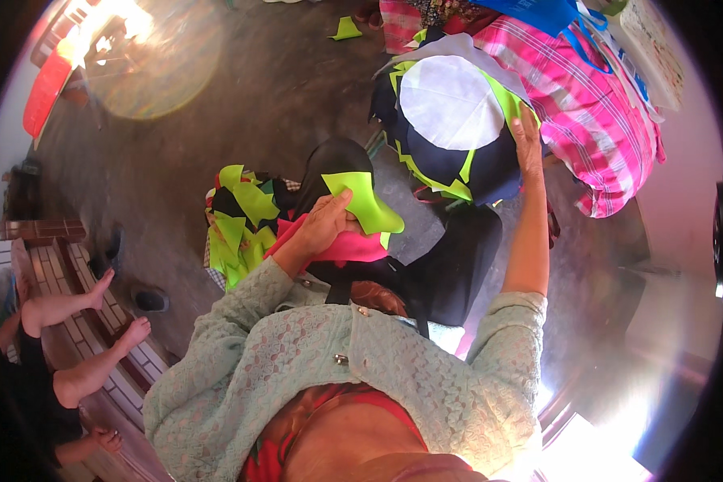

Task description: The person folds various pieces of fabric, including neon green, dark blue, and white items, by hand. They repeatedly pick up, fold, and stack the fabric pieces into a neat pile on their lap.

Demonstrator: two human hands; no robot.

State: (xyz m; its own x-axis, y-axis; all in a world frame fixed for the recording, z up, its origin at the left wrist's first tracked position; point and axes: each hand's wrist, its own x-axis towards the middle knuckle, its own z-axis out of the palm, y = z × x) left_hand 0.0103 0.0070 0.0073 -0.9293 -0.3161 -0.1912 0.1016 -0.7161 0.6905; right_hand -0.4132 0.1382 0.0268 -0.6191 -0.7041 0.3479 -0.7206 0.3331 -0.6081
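Observation:
My left hand [327,221] is closed on a neon yellow-green fabric piece [360,197], held over my lap with the thumb on top. Under that hand lies a bright pink-red cloth [352,247] across my dark trousers. Out to the right, my right hand [528,146] has its fingers stretched along the edge of a fabric stack [426,165]. Navy, grey and neon yellow-green pieces make up the stack. On top of it sits a round white fabric piece [450,103], just left of my right fingers.
Left of my knee stands a checked bag [214,261] heaped with neon scraps [247,201]. A pink plaid bundle [554,88] lies beyond the stack, with a blue bag [530,12] above. One scrap [346,30] lies on the floor. Another person's legs [80,309] show at left.

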